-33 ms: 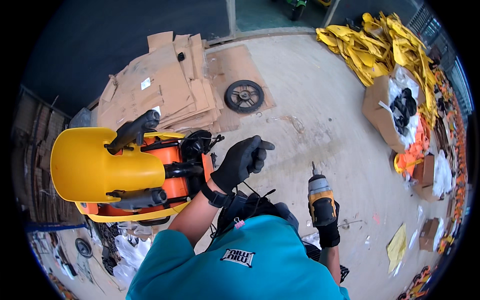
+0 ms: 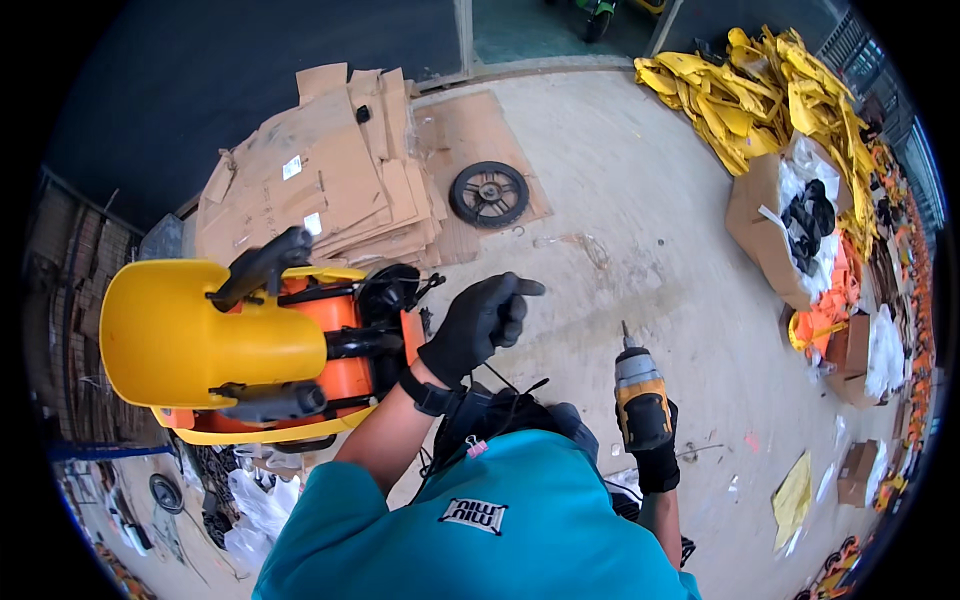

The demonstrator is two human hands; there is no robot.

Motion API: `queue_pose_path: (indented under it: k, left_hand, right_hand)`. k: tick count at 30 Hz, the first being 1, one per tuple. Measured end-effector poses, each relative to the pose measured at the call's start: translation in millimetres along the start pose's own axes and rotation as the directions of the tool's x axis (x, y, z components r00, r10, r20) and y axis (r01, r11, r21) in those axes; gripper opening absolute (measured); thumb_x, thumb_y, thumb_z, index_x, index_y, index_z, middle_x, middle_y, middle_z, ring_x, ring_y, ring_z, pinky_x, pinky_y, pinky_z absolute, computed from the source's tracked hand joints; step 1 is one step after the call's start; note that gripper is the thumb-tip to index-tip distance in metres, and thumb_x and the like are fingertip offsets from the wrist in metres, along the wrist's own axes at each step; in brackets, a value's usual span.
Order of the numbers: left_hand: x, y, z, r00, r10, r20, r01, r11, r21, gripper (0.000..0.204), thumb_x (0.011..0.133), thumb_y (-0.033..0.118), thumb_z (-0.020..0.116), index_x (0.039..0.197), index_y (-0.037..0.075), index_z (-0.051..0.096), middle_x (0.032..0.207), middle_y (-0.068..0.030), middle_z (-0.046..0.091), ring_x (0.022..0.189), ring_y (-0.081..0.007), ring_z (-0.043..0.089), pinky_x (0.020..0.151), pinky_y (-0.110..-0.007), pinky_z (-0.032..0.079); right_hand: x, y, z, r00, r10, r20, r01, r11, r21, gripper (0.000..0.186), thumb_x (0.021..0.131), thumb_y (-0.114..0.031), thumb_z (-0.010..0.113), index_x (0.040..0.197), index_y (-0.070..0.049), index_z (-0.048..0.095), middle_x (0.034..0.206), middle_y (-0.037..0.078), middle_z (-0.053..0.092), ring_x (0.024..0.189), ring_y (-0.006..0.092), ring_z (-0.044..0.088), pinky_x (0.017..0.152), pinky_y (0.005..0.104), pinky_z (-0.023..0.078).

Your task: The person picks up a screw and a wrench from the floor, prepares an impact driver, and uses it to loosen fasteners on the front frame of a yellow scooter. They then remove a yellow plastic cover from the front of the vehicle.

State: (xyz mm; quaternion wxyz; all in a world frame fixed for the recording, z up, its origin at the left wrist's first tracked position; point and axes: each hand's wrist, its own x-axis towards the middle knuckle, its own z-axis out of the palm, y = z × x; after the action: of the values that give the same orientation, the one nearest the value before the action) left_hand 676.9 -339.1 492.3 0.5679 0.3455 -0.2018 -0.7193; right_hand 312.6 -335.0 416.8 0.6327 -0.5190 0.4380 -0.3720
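My left hand (image 2: pixel 478 330), in a black glove, is held out in front of me to the left. Its index finger points right while the other fingers curl in; whatever they may hold is hidden. Low on the right, my gloved right hand (image 2: pixel 660 462) grips a yellow and grey cordless drill (image 2: pixel 641 400), its bit pointing away from me. Just left of my left hand stands a yellow and orange vehicle body (image 2: pixel 215 335), like a scooter, with black tubular parts and a curved yellow panel. Neither hand visibly touches it.
Flattened cardboard (image 2: pixel 300 180) is stacked at the far left, beside a black wheel (image 2: pixel 489 194). Yellow panels (image 2: pixel 720 110) are heaped at the far right, near a carton (image 2: pixel 765 215) with plastic wrap. A yellow sheet (image 2: pixel 792 500) and plastic bags (image 2: pixel 262 510) lie on the floor.
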Motion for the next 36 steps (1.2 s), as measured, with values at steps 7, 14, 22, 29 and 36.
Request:
queue_pose_path:
  k: [7, 14, 22, 29, 36]
  left_hand:
    - [84, 0, 9, 0.945, 0.217, -0.244, -0.225, 0.974, -0.005, 0.032, 0.098, 0.022, 0.055, 0.121, 0.001, 0.058, 0.082, -0.0011, 0.057, 0.069, -0.012, 0.054, 0.06, -0.024, 0.042]
    - [156, 12, 34, 0.804, 0.192, -0.562, -0.31, 0.943, -0.12, 0.033, 0.098, 0.03, 0.054, 0.113, 0.001, 0.062, 0.078, 0.0, 0.054, 0.068, -0.0136, 0.052, 0.059, -0.027, 0.042]
    - [179, 32, 52, 0.649, 0.431, -0.627, -0.528, 0.849, 0.037, 0.035, 0.099, 0.022, 0.053, 0.128, 0.003, 0.056, 0.082, 0.001, 0.052, 0.069, -0.0115, 0.048, 0.059, -0.025, 0.041]
    - [195, 58, 29, 0.524, 0.478, -0.705, -0.614, 0.786, 0.076, 0.034, 0.097, 0.018, 0.056, 0.127, 0.002, 0.056, 0.087, -0.0011, 0.055, 0.073, -0.013, 0.053, 0.065, -0.025, 0.044]
    - [202, 99, -13, 0.383, 0.59, -0.711, -0.68, 0.701, 0.216, 0.03, 0.1, 0.018, 0.051, 0.122, -0.001, 0.058, 0.088, -0.0026, 0.054, 0.075, -0.0136, 0.053, 0.067, -0.025, 0.046]
  right_hand:
    - [130, -37, -50, 0.987, 0.003, 0.16, 0.028, 0.981, -0.192, 0.038, 0.084, -0.021, 0.072, 0.116, -0.004, 0.06, 0.098, 0.008, 0.071, 0.086, 0.0199, 0.07, 0.078, 0.0333, 0.056]
    - [260, -46, -115, 0.897, -0.084, 0.434, 0.217, 0.94, -0.264, 0.066, 0.07, -0.026, 0.083, 0.126, -0.004, 0.054, 0.116, 0.015, 0.062, 0.105, 0.0306, 0.062, 0.091, 0.0413, 0.049]
    - [371, -104, -106, 0.772, -0.126, 0.623, 0.31, 0.93, -0.196, 0.059, 0.073, -0.027, 0.081, 0.122, -0.005, 0.058, 0.112, 0.015, 0.065, 0.106, 0.0325, 0.061, 0.092, 0.042, 0.047]
    - [451, -90, -61, 0.632, -0.175, 0.755, 0.38, 0.919, -0.105, 0.032, 0.095, -0.02, 0.061, 0.123, -0.005, 0.058, 0.103, 0.004, 0.068, 0.092, 0.0136, 0.067, 0.081, 0.0302, 0.055]
    - [521, -98, 14, 0.566, 0.041, 0.823, 0.06, 0.994, -0.091, 0.036, 0.091, -0.02, 0.065, 0.122, -0.003, 0.059, 0.11, 0.01, 0.067, 0.098, 0.0221, 0.067, 0.084, 0.0359, 0.055]
